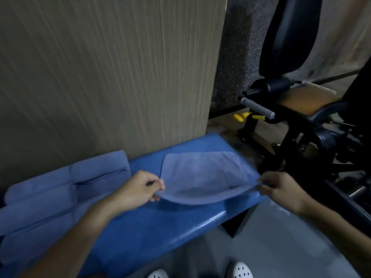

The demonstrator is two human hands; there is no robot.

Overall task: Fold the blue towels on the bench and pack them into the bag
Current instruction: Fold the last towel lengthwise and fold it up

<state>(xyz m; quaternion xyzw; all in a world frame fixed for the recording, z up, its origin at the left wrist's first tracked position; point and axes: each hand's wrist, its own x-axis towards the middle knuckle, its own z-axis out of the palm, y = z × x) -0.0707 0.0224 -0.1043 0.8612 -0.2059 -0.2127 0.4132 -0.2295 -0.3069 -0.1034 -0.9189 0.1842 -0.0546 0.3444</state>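
Note:
A light blue towel point(202, 173) lies spread on the right end of the blue padded bench point(160, 227). My left hand point(138, 189) pinches its near left corner and my right hand point(281, 189) pinches its near right corner. Between them the near edge is lifted off the bench and sags in a curve. The far edge rests flat on the pad. A pile of folded blue towels point(50, 197) sits on the left part of the bench, against the wall. No bag is in view.
A wood-grain wall panel point(110, 73) rises right behind the bench. A black gym machine point(301, 109) with an orange seat, grey roller and yellow levers stands to the right. Grey floor and my white shoes point(239, 270) lie below the bench's front edge.

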